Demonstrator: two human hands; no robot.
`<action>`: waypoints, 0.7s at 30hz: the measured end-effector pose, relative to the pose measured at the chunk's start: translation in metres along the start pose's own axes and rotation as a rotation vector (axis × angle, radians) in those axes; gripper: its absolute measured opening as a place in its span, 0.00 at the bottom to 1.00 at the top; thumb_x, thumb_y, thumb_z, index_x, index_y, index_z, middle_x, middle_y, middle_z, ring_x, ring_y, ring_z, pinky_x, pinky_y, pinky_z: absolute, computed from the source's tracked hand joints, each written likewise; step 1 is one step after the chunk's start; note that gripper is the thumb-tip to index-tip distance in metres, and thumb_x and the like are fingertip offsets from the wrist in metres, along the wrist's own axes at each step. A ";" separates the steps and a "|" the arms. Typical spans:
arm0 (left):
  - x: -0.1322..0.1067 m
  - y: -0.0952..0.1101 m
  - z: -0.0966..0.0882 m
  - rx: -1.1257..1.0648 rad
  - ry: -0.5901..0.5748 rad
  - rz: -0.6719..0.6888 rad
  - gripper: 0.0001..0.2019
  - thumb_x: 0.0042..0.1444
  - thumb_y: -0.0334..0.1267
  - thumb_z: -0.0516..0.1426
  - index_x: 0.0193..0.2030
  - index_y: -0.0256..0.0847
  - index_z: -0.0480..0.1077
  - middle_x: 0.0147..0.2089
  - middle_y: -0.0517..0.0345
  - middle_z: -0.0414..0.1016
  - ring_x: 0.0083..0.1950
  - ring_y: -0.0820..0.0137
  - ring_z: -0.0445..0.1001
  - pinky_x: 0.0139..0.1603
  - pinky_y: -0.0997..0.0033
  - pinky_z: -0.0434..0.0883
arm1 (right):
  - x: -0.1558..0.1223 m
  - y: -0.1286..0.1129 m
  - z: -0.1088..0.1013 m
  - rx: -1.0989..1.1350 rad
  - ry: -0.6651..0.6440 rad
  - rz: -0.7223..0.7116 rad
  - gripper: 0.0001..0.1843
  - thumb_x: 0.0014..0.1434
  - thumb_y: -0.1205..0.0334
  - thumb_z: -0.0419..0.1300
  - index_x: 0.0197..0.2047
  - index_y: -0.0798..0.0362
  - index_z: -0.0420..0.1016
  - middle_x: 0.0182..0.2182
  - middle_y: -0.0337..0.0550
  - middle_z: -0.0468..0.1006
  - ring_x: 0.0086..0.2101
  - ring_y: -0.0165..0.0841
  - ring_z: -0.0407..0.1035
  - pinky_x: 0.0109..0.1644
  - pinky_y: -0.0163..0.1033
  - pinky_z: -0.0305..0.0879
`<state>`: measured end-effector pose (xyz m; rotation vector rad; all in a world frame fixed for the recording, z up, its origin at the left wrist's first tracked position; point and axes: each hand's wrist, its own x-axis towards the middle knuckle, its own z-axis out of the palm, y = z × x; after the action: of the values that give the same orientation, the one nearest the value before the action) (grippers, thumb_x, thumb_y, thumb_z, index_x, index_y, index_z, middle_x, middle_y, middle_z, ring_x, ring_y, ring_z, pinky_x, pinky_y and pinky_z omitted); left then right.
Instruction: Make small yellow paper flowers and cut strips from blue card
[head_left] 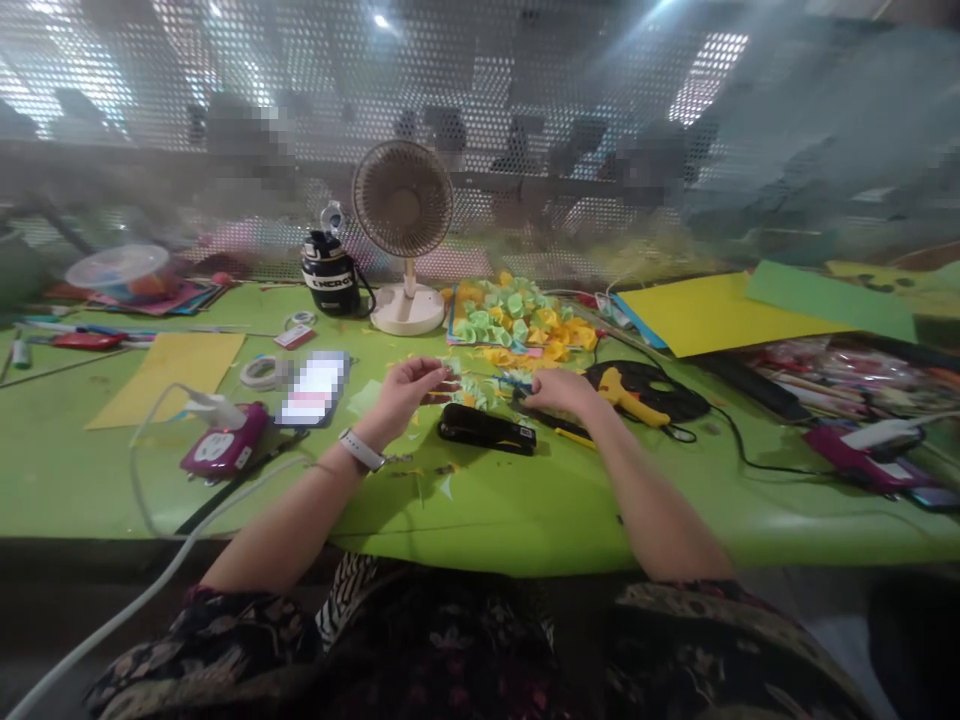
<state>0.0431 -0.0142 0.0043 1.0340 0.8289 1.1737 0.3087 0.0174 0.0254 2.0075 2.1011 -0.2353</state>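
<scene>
1. Left hand, centre of frame, is raised just above the table. Thumb and fingertips are pinched together on a small pale green paper piece.
2. The paper piece sits at the left fingertips, centre frame, just left of a small cluster of paper flowers lying between the two hands.
3. Right hand, just right of centre, is low on the table with its fingers curled toward a bluish scrap. It's too blurry to tell whether they grip it.
4. White watch on the left wrist.
5. Black stapler lies flat just below the hands, touching neither.
6. Yellow glue gun is just right of the right hand, on a coil of black cord.
7. A pile of yellow and green paper flowers sits above the hands, beside the fan.
8. Black bottle stands left of the fan's base.
9. Phone and tape roll lie left of the left hand, with a yellow sheet further left.
10. Pink gadget with a white cable, lower left.
11. Large yellow sheet and green sheet, upper right.
</scene>
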 end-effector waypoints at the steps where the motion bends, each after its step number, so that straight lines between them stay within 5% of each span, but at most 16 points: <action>1: 0.000 0.000 0.000 -0.006 -0.007 -0.009 0.15 0.53 0.39 0.69 0.40 0.35 0.71 0.39 0.50 0.83 0.37 0.68 0.83 0.38 0.69 0.78 | 0.001 0.001 0.000 -0.003 -0.002 0.000 0.12 0.56 0.53 0.62 0.37 0.52 0.79 0.36 0.47 0.82 0.35 0.39 0.73 0.30 0.38 0.56; 14: -0.001 0.004 0.004 -0.036 0.004 -0.072 0.07 0.60 0.33 0.64 0.40 0.36 0.69 0.38 0.51 0.83 0.34 0.71 0.83 0.37 0.71 0.79 | -0.011 -0.001 -0.006 -0.201 0.106 0.032 0.15 0.60 0.62 0.59 0.49 0.57 0.78 0.47 0.58 0.81 0.48 0.49 0.76 0.42 0.43 0.66; 21: -0.003 0.006 0.008 -0.075 0.009 -0.087 0.08 0.58 0.30 0.65 0.40 0.35 0.69 0.36 0.53 0.83 0.34 0.71 0.83 0.38 0.73 0.78 | -0.011 0.013 -0.011 -0.036 0.317 0.149 0.15 0.62 0.58 0.59 0.50 0.54 0.77 0.46 0.57 0.82 0.47 0.49 0.76 0.45 0.45 0.68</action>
<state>0.0478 -0.0182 0.0128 0.9226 0.8230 1.1278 0.3214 0.0107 0.0395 2.2924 2.0937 0.1561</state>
